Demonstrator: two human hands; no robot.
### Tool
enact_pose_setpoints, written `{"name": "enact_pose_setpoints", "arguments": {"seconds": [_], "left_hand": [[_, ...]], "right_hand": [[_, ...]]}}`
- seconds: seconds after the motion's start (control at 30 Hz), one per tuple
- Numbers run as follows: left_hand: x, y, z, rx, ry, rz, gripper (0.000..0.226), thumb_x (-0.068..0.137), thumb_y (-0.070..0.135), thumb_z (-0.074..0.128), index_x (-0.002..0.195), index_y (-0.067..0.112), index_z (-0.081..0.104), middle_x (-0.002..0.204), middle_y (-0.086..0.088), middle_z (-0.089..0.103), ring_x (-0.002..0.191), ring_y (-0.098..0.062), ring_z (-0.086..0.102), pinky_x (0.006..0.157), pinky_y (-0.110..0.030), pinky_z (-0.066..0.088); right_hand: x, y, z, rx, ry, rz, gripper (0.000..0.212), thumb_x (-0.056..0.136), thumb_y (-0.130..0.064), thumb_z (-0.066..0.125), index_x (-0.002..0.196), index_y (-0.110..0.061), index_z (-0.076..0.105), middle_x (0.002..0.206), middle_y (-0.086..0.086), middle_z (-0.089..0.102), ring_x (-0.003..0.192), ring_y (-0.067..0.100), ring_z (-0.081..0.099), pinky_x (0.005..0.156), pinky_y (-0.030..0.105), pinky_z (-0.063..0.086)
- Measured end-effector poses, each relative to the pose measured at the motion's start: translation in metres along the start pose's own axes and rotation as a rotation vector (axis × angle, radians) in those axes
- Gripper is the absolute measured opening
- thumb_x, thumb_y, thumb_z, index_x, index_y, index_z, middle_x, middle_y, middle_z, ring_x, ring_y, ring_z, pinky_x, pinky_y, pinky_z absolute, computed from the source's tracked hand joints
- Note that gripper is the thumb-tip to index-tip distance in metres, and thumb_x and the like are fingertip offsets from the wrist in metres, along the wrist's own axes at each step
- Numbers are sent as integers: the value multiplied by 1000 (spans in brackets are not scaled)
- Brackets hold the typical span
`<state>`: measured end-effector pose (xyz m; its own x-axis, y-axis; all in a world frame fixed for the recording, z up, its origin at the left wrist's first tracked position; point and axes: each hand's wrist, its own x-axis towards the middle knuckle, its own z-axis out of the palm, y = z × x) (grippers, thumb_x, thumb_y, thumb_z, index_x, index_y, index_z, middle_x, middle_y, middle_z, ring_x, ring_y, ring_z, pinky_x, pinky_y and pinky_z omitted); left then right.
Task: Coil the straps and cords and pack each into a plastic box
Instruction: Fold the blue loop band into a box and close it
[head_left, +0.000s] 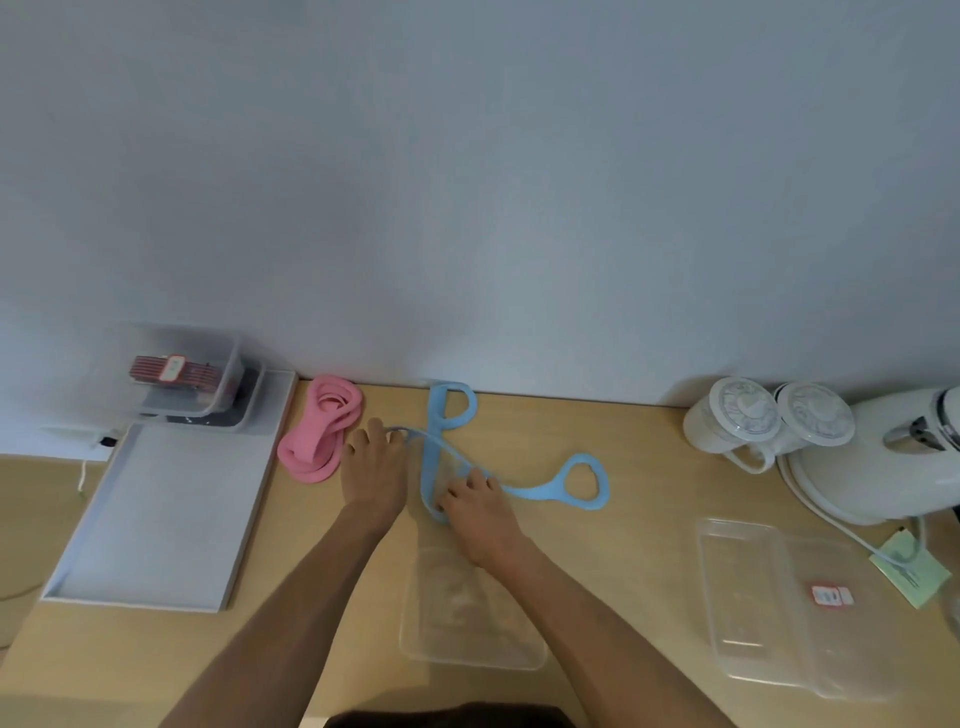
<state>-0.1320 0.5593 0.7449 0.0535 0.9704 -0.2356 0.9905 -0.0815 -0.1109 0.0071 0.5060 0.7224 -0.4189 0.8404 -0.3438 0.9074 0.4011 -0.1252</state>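
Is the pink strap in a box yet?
No, the pink strap lies coiled on the table beside the tray, not in any box.

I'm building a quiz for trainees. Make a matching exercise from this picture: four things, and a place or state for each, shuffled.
1 pink strap
2 blue strap
3 red strap
4 front box

a held by left hand and right hand
b packed in stacked box
c coiled beside tray
d empty, nearest the person

Pairs: 1-c, 2-a, 3-b, 4-d
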Motion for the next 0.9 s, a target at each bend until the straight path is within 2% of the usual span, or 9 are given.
{"name": "enact_pose_setpoints", "arguments": {"seconds": [0.03, 0.13, 0.2, 0.27, 0.33, 0.43, 0.57, 0.77, 0.9], "left_hand": [[0, -1, 1, 10, 15, -9, 35, 95, 10, 40, 129, 13, 46, 129, -12, 41, 115, -30, 45, 93, -34, 37], [-2, 1, 2, -38, -15, 0, 42, 90, 9, 44, 132, 14, 44, 134, -10, 39, 119, -29, 40, 96, -34, 35], [-1, 6, 6, -207, -65, 141, 56, 83, 1, 48, 135, 18, 41, 137, -6, 36, 123, -28, 36, 97, -35, 36], [-2, 10, 9, -408, -134, 317, 66, 74, -4, 49, 136, 20, 42, 141, 0, 36, 128, -25, 31, 101, -34, 33], [-1, 13, 11, -471, -181, 406, 59, 75, 5, 55, 132, 17, 46, 139, 1, 41, 129, -23, 32, 103, -33, 31], [2, 19, 5, -515, -90, 365, 30, 84, 19, 56, 113, 10, 53, 114, -5, 56, 112, -24, 46, 88, -32, 32], [9, 20, -10, -513, 58, 304, 13, 84, 18, 54, 93, 14, 45, 85, -2, 55, 82, -25, 48, 80, -34, 34], [13, 15, -19, -321, 112, 261, 15, 80, 18, 51, 86, 16, 37, 80, -3, 56, 76, -28, 51, 72, -34, 29], [15, 20, -33, -462, 156, 220, 19, 84, 28, 53, 82, 14, 40, 68, 1, 52, 61, -25, 44, 63, -31, 26]], "right_hand": [[1, 1, 1, 2, 47, 17, 40, 38, -20, 88, 74, -24, 71, 74, -5, 62, 71, 19, 59, 63, 29, 50], [0, 5, -7, 177, 57, -6, 35, 78, -8, 63, 113, -9, 61, 112, 11, 57, 109, 31, 47, 92, 38, 37], [0, 12, -13, 247, 142, 41, 40, 82, -9, 56, 122, -10, 53, 118, 10, 52, 113, 29, 40, 97, 37, 35], [-2, 20, -22, 345, 237, 71, 39, 82, -12, 56, 121, -11, 53, 113, 8, 53, 107, 26, 41, 95, 37, 36], [-5, 29, -34, 453, 336, 108, 31, 84, -23, 54, 112, -10, 59, 102, 5, 57, 100, 24, 43, 90, 35, 35], [-13, 45, -46, 542, 444, 153, 27, 76, -31, 53, 87, -9, 64, 78, -2, 56, 88, 19, 44, 79, 30, 32], [-27, 60, -59, 756, 426, 237, 7, 80, -15, 62, 83, -11, 56, 78, 3, 56, 71, 19, 51, 63, 31, 41], [-41, 77, -60, 716, 470, 255, 5, 80, -9, 59, 84, -11, 57, 80, 2, 58, 69, 19, 51, 63, 32, 43], [-47, 82, -62, 746, 548, 299, 3, 80, -8, 59, 80, -10, 57, 78, 1, 58, 68, 16, 51, 60, 24, 38]]}}
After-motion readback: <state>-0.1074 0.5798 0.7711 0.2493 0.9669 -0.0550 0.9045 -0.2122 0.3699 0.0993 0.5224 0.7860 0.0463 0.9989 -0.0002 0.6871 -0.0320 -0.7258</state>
